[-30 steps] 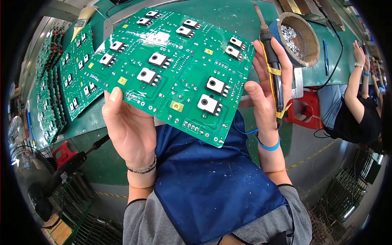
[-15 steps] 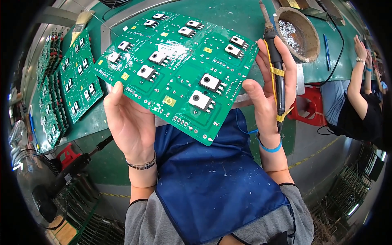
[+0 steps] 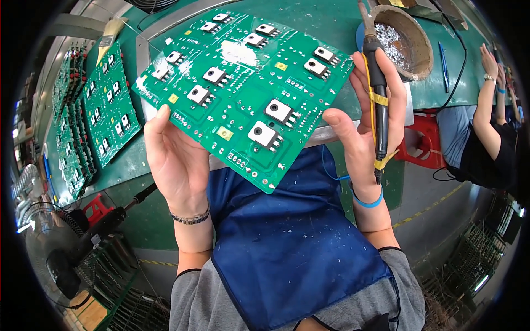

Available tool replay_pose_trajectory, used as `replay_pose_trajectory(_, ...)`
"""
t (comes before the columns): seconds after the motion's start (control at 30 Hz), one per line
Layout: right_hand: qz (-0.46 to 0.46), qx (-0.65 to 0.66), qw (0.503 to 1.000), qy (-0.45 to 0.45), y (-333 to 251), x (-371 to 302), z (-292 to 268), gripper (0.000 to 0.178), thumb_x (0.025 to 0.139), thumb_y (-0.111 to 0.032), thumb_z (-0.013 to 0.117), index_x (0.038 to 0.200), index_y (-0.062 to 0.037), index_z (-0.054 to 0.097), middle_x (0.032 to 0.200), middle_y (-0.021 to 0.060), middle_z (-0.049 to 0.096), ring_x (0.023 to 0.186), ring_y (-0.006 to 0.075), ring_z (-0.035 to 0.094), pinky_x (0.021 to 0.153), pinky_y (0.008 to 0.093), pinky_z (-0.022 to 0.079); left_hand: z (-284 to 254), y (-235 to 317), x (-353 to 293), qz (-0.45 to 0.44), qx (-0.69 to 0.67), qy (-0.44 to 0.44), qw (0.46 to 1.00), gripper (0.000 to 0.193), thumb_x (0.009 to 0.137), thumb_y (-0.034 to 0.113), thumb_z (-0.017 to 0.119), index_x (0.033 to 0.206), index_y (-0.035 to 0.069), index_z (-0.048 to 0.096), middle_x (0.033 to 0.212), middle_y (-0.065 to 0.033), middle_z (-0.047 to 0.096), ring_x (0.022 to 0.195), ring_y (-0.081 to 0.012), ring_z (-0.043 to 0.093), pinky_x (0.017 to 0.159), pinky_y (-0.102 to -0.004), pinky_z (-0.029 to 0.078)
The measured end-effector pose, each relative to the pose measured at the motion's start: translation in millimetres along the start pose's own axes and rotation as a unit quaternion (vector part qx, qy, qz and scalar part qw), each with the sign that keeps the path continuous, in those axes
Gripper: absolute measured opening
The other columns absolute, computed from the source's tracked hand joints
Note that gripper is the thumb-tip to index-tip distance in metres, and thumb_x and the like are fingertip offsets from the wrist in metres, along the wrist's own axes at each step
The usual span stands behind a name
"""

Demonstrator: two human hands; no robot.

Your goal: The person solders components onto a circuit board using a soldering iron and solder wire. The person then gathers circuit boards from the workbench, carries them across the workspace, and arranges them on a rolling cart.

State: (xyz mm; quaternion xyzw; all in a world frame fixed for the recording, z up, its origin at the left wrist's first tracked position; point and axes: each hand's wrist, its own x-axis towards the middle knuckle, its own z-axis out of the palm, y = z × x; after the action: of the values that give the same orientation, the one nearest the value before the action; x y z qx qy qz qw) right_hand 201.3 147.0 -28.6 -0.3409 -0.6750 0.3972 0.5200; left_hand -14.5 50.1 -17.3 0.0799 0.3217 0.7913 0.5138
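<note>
A green circuit board (image 3: 243,105) with several black-and-white three-legged components is held up, tilted, above my lap. My left hand (image 3: 176,151) grips its lower left edge, thumb on the upper face and fingers hidden underneath. At the right corner, the fingertips of my right hand (image 3: 359,132) touch the board's edge. That same hand carries a soldering iron (image 3: 380,105) between its fingers, tip pointing away from me. Yellow tape and a yellow wire run along the iron's black handle. Bright glare covers part of the board's upper middle.
More boards stand in a row (image 3: 72,121) on the green bench at left, with a brush (image 3: 110,36) behind them. A round pot of shiny metal bits (image 3: 406,47) and a blue pen (image 3: 444,66) lie at right. Another person's arm (image 3: 486,105) is further right; a fan (image 3: 49,243) stands lower left.
The board has tilted and turned slightly in my hands, its near corner shifting left and the glare moving over its face. My right hand and the soldering iron have shifted slightly right.
</note>
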Motion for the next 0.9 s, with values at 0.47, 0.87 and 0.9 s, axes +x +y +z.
replay_pose_trajectory(0.47, -0.032, -0.02, 0.999, 0.017, 0, -10, -3, 0.093, 0.068, -0.014, 0.083, 0.14, -0.0001, 0.026, 0.134, 0.0213, 0.044, 0.127, 0.0294, 0.043, 0.109, 0.0423, 0.033, -3, -5, 11, -0.031, 0.05, 0.002, 0.998, 0.034, 0.096, 0.017, 0.042, 0.124, -0.002, 0.046, 0.121, -0.0126, 0.058, 0.108, -0.0219, 0.059, 0.092, -0.0383, 0.049)
replay_pose_trajectory(0.87, 0.071, 0.097, 0.992, 0.032, -35, -27, -1, 0.076, 0.081, 0.004, 0.064, 0.142, -0.0056, 0.019, 0.129, 0.0259, 0.047, 0.101, 0.0199, 0.059, 0.09, 0.0326, 0.049, -14, 9, 29, -0.105, 0.007, 0.035, 0.994, 0.038, 0.1, 0.024, 0.037, 0.127, -0.001, 0.047, 0.124, -0.0129, 0.057, 0.109, -0.0238, 0.058, 0.095, -0.0388, 0.047)
replay_pose_trajectory(0.9, 0.059, 0.113, 0.992, 0.023, -37, -27, 0, 0.077, 0.081, 0.003, 0.065, 0.142, -0.0062, 0.019, 0.129, 0.0258, 0.048, 0.099, 0.0176, 0.059, 0.089, 0.0323, 0.05, -15, 12, 30, -0.108, 0.019, 0.027, 0.994, 0.038, 0.101, 0.025, 0.037, 0.127, -0.001, 0.047, 0.124, -0.0131, 0.057, 0.11, -0.0239, 0.057, 0.094, -0.0382, 0.048)
